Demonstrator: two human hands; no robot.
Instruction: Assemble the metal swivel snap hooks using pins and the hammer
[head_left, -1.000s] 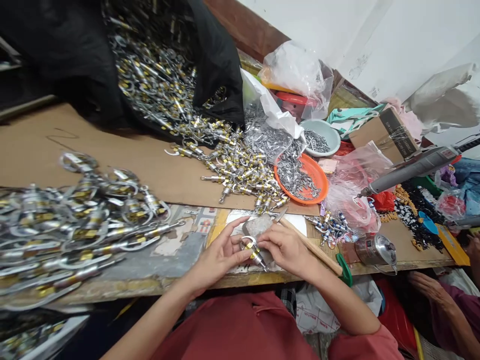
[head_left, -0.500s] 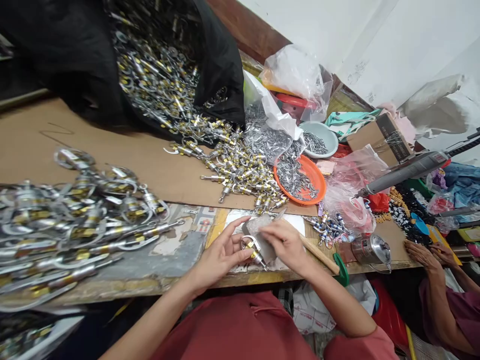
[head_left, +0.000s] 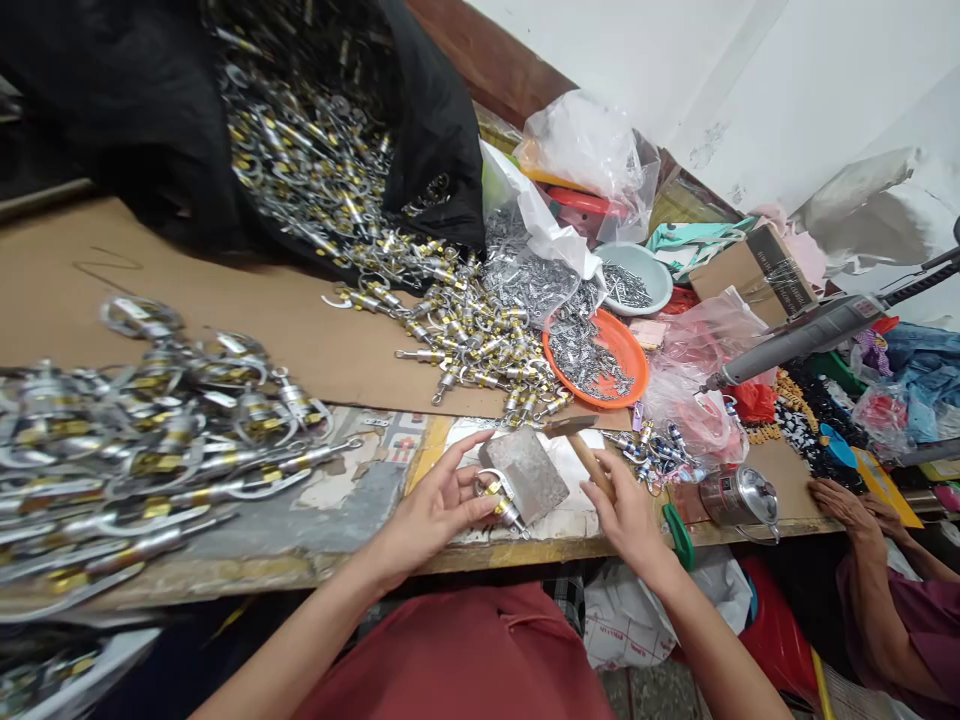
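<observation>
My left hand (head_left: 435, 505) pinches a silver and yellow metal piece with a curved hook (head_left: 504, 502), at the left edge of a grey metal block (head_left: 531, 474). The block lies on a white sheet on the bench. To its right, my right hand (head_left: 626, 505) is closed round the wooden handle of a hammer (head_left: 592, 465). The hammer's dark head is just beyond the block's upper right corner. Many similar metal pieces (head_left: 472, 330) are heaped beyond the block.
More metal pieces (head_left: 172, 430) cover the left side. An orange plate (head_left: 637, 365) of small parts and a metal mug (head_left: 741, 497) stand to the right. A grey electric tool (head_left: 802, 340) hangs there. Another person's hands (head_left: 847, 505) rest at the far right.
My right hand has moved off the block to the right and taken hold of the hammer, whose head is now lifted near the block. My left hand keeps its hold on the metal piece.
</observation>
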